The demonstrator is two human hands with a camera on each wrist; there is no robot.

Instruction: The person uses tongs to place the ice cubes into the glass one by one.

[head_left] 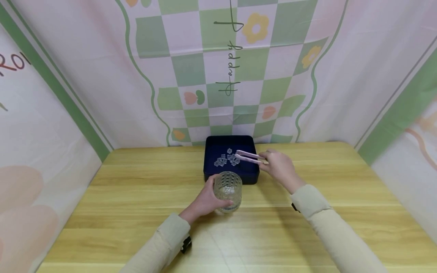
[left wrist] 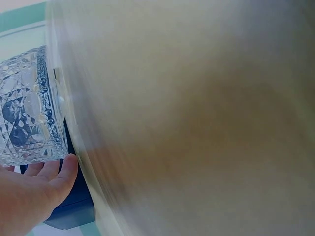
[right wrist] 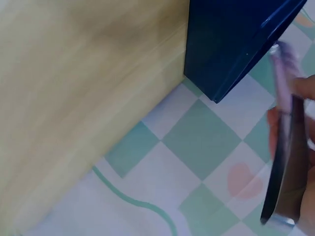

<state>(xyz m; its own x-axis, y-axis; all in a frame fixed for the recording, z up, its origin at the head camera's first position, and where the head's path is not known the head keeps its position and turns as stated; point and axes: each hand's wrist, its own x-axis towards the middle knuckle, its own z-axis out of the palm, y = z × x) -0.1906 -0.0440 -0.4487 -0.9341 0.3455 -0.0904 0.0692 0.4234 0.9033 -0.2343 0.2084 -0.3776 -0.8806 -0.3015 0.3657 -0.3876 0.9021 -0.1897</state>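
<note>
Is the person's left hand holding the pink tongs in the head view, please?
No, the right hand holds the pink tongs, while the left hand grips the clear glass.

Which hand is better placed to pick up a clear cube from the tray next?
Probably the right hand: it holds the pink tongs, whose tips are over the dark blue tray, close to the clear cubes. The left hand is occupied, gripping the glass.

"Happy" [head_left: 234, 68] runs upward on the checked curtain [head_left: 186, 66] behind the back edge of the worktop [head_left: 136, 182]; "RO" [head_left: 11, 62] shows on the side curtain [head_left: 37, 125] beyond its left edge.
</note>
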